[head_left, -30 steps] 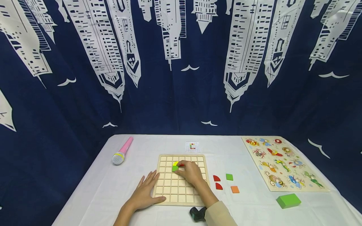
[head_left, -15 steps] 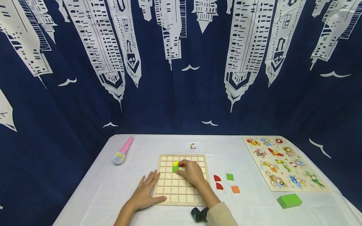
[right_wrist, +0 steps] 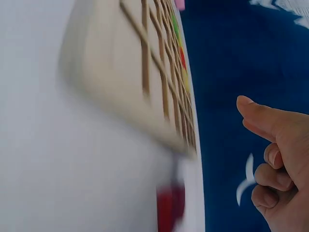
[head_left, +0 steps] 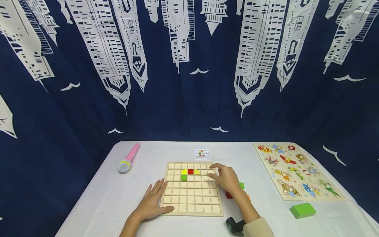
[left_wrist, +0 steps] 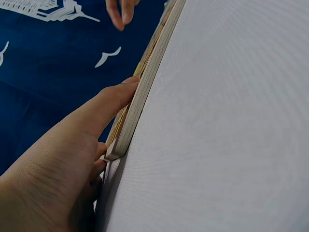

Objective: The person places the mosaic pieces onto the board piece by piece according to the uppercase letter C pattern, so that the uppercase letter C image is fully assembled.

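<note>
A wooden grid board (head_left: 186, 199) lies mid-table. Its upper cells hold a red square tile (head_left: 190, 171) between two yellow rounded tiles, with a green square tile (head_left: 184, 177) below the left yellow one. Fingers spread, my left hand (head_left: 150, 203) rests along the board's left edge; its thumb touches the near edge. My right hand (head_left: 225, 177) hovers by the board's right edge, thumb and index finger parted around nothing. Beneath the right forearm, a red piece (head_left: 229, 195), a green tile (head_left: 241, 185) and an orange tile (head_left: 249, 197) are partly hidden.
A small pattern card (head_left: 202, 154) lies beyond the board. To the left is a pink toy microphone (head_left: 128, 158). An insect puzzle board (head_left: 284, 184) and a green block (head_left: 302, 210) occupy the right side. A black device (head_left: 235, 226) sits at the right wrist.
My right hand has let go of the red square tile and moved right, off the cells, uncovering the red tile and right yellow tile. The left hand stays put.
</note>
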Available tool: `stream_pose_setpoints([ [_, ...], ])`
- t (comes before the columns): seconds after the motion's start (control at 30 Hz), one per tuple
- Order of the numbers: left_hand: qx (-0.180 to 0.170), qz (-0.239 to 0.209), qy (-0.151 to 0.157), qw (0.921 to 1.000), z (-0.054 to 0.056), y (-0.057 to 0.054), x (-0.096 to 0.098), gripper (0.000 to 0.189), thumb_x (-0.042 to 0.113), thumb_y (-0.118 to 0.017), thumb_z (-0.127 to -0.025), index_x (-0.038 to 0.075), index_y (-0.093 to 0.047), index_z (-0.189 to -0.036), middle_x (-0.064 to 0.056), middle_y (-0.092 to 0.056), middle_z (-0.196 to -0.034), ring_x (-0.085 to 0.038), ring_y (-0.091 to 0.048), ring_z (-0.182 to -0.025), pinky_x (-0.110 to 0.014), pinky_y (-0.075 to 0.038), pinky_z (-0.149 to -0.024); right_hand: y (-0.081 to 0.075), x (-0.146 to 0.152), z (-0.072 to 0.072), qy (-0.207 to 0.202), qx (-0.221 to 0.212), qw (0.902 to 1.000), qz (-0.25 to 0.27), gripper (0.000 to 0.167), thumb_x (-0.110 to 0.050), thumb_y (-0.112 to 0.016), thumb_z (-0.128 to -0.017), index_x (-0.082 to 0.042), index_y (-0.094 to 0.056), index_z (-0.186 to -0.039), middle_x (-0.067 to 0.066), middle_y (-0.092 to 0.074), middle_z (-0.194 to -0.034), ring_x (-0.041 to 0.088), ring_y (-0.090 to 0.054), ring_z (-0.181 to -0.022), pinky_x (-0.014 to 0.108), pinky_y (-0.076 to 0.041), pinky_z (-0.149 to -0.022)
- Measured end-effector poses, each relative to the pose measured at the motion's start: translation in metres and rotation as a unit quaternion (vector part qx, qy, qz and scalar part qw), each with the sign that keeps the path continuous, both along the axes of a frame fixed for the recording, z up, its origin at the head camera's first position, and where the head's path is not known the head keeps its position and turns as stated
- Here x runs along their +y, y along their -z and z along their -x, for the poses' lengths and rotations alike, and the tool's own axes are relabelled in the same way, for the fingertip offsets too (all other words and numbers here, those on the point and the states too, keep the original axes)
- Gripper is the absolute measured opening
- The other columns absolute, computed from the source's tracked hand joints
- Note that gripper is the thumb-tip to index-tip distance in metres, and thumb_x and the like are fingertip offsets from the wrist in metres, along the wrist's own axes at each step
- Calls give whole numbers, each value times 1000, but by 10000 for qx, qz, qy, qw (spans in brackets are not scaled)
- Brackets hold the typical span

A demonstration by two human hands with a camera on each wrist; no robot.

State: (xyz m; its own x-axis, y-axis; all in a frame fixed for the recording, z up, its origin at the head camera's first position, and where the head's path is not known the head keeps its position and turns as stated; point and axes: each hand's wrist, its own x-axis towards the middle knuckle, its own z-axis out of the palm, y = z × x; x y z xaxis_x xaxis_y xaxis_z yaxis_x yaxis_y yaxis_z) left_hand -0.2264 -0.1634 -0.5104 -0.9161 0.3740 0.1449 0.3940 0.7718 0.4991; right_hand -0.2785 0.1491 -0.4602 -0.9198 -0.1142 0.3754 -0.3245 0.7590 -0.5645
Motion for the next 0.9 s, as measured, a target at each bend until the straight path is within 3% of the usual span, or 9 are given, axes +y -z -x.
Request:
stream_pose_setpoints([
  [0.27, -20, -13, -27, 10000, 0, 1, -1, 101, 67, -61, -72, 4, -28, -144, -14, -21, -150, -29, -12, -139, -50, -3, -111, 5, 65, -13, 635, -120, 9977, -220, 30, -24, -79, -73, -12, -69, -99, -4, -33, -49, 10, -27, -44, 23, -22, -40],
  [0.43, -40, -35, -53, 10000, 0, 1, -1, 101, 66, -61, -72, 4, -28, -144, -14, -20, -151, -29, -12, -139, -50, -2, -111, 16, 94, -18, 665, -400, 9966, -281, 30, -25, -78, -74, -11, -70, -99, -3, -35, -49, 10, -28, -45, 24, -24, -39],
  [0.7, -119, -15, -110, 9999, 1, 2, -1, 101, 67, -61, -72, 4, -28, -144, -12, -19, -151, -27, -11, -139, -49, -2, -111, 26, 113, -25, 519, -1063, 9927, -233, 33, -24, -79, -70, -11, -70, -100, -2, -38, -52, 12, -31, -50, 25, -26, -45],
  [0.9, -146, -30, -113, 9998, 1, 1, 1, 102, 67, -61, -71, 4, -28, -144, -12, -20, -151, -28, -11, -139, -49, -1, -111, 28, 117, -30, 484, -1122, 9918, -374, 33, -24, -77, -73, -10, -69, -102, -2, -40, -55, 13, -34, -51, 26, -27, -46],
])
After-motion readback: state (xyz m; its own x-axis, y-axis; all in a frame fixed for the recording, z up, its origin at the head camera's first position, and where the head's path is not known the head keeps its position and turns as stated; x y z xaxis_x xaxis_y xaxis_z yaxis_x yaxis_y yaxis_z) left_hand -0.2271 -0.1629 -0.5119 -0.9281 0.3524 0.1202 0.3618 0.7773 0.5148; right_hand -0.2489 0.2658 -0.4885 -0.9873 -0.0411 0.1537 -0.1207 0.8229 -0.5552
